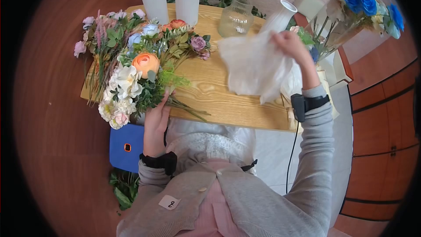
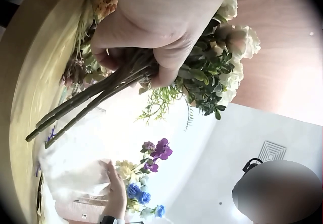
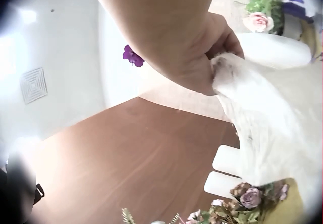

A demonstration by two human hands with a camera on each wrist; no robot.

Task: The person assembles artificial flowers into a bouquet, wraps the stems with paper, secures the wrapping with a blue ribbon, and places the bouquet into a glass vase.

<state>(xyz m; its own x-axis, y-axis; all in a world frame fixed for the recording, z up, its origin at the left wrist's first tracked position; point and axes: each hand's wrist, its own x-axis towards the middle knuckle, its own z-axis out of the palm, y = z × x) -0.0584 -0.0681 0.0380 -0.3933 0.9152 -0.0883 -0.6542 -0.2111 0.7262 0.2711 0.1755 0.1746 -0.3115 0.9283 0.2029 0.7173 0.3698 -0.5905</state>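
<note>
My left hand [image 1: 157, 116] grips the green stems [image 2: 91, 95] of a bouquet with an orange bloom [image 1: 146, 65] and white flowers [image 1: 127, 83], at the table's front left edge. In the left wrist view thumb and fingers of the left hand [image 2: 151, 27] close round the stems, whose cut ends stick out. Raised over the table's right side, my right hand [image 1: 293, 46] pinches a thin white sheet [image 1: 250, 68] by its upper corner. The right wrist view shows the right hand [image 3: 197, 52] with the crumpled sheet [image 3: 267, 118] hanging from its fingertips.
Two white vases [image 1: 187, 4] stand at the back left of the wooden table [image 1: 206, 74], a glass vase [image 1: 236, 17] and another white vase [image 1: 283, 13] at the back right. More flowers [image 1: 101, 39] lie at the left; blue roses [image 1: 359, 2] rise at the far right.
</note>
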